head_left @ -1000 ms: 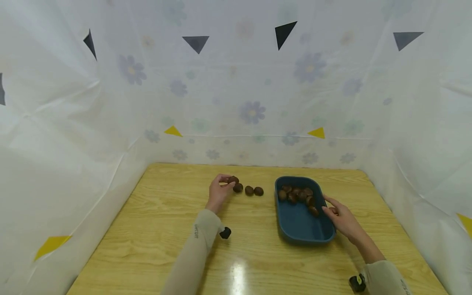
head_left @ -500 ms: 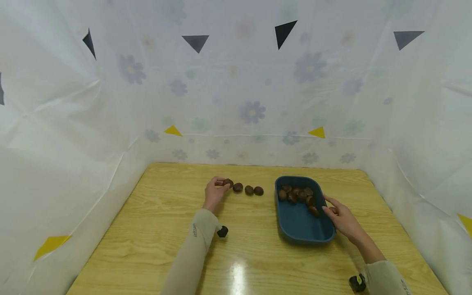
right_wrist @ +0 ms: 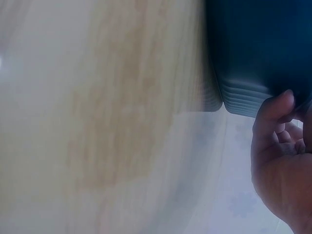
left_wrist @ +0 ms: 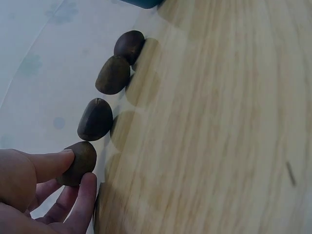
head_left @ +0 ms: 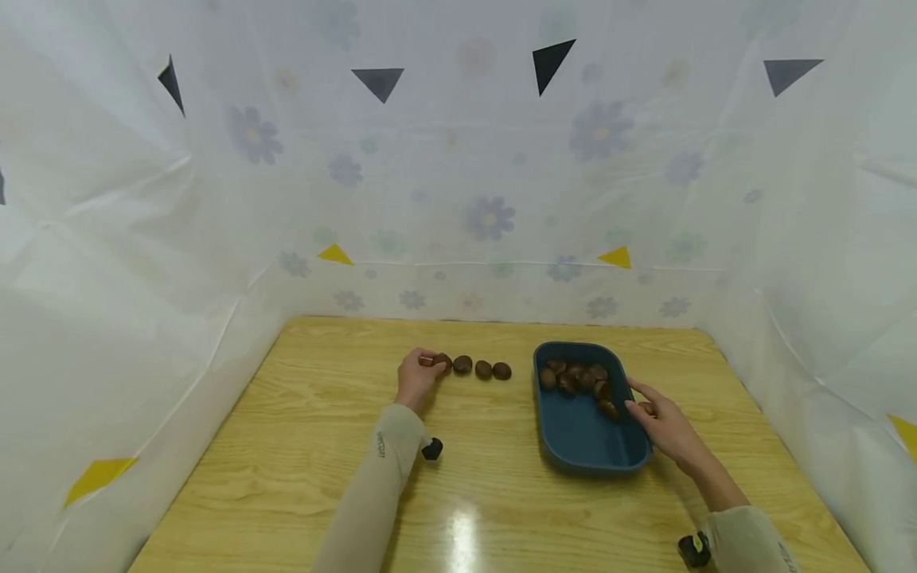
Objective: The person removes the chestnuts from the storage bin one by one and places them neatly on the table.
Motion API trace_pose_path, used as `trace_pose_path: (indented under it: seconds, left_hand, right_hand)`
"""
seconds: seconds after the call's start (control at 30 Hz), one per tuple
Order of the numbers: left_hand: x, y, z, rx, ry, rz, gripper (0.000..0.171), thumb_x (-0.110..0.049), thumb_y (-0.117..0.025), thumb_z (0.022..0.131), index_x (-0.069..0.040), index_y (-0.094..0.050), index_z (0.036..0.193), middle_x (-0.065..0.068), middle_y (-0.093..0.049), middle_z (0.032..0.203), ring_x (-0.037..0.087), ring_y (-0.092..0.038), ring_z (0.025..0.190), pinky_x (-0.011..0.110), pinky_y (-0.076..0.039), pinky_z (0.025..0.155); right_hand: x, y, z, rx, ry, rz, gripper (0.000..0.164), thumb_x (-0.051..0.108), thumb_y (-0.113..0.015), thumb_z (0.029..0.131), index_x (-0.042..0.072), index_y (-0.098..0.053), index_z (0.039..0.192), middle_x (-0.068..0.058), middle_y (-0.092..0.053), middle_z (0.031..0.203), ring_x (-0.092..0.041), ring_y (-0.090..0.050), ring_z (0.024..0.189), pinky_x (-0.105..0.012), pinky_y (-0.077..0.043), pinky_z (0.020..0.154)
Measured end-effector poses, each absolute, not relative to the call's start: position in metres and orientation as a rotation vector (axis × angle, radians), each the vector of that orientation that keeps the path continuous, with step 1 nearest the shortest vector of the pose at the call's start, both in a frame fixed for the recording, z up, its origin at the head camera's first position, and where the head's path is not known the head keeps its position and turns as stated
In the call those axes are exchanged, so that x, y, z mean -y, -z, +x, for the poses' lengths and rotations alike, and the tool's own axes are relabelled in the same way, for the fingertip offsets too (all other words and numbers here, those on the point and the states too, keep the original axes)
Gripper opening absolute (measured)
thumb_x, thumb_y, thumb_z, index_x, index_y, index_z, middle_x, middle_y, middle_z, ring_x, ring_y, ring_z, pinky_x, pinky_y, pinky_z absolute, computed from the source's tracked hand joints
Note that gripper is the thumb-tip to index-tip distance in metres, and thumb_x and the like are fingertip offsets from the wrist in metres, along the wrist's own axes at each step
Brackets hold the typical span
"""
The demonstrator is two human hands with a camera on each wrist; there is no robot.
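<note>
At the left end of a short row, my left hand (head_left: pixel 418 378) pinches a brown chestnut (left_wrist: pixel 81 165) between thumb and fingers, down at table level. Three more chestnuts (head_left: pixel 462 365) continue the row to the right; the nearest sits close beside the held one. A dark blue rectangular bin (head_left: pixel 591 447) stands to the right of the row, with several chestnuts (head_left: pixel 586 380) gathered in its far half. My right hand (head_left: pixel 668 428) grips the bin's right wall, thumb at the rim and fingers along the outside. Chestnuts inside the bin are hidden from both wrist views.
Everything stands on a light wood-grain table (head_left: pixel 286 469). White flower-print sheeting (head_left: pixel 444 199) encloses the back and both sides, with black, grey and yellow triangles on it. Black wrist devices (head_left: pixel 432 450) sit at both sleeves.
My left hand has moved slightly left and lowered its chestnut from above the row's left end to beside it. The right hand and the bin have stayed in place.
</note>
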State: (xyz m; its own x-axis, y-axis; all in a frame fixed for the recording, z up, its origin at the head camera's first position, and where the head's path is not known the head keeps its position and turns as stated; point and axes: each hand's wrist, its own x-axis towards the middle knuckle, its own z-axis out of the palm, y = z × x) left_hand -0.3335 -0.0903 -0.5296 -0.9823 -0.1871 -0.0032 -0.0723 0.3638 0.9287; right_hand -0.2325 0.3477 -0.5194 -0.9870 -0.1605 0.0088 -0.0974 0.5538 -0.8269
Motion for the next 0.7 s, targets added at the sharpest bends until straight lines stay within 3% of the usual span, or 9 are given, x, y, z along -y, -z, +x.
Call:
trace_pose_path:
  seconds: [0.13, 0.43, 0.7]
  left_hand:
    - [0.0898, 0.534, -0.337, 2.555, 1.66, 0.23, 0.02, -0.013, -0.075, 0.096, -0.006, -0.072, 0.115, 0.016, -0.069, 0.112, 0.032, -0.065, 0.103, 0.047, -0.056, 0.091]
    - [0.092, 0.5332, -0.3381, 2.608, 1.546, 0.219, 0.02, -0.015, -0.076, 0.097, -0.006, -0.073, 0.114, 0.015, -0.071, 0.11, 0.031, -0.067, 0.101, 0.047, -0.058, 0.09]
    - [0.0964, 0.5268, -0.3345, 2.596, 1.588, 0.211, 0.022, -0.014, -0.073, 0.098, -0.003, -0.072, 0.118, 0.018, -0.07, 0.113, 0.034, -0.066, 0.104, 0.05, -0.057, 0.091]
  right_hand:
    - [-0.3477, 0.52, -0.2327, -2.701, 1.443, -0.221, 0.064, 0.034, -0.049, 0.112, 0.007, -0.024, 0.165, 0.0, -0.042, 0.064, -0.01, -0.035, 0.046, -0.033, -0.044, 0.049]
    - [-0.3484, 0.5226, -0.2335, -2.7, 1.459, -0.221, 0.063, 0.032, -0.049, 0.112, 0.007, -0.024, 0.165, 0.003, -0.04, 0.063, -0.01, -0.035, 0.046, -0.032, -0.044, 0.048]
    - [-0.3492, 0.5225, -0.2339, -2.677, 1.472, -0.216, 0.064, 0.033, -0.048, 0.112, 0.007, -0.024, 0.165, -0.011, -0.056, 0.071, -0.015, -0.042, 0.046, -0.035, -0.048, 0.048]
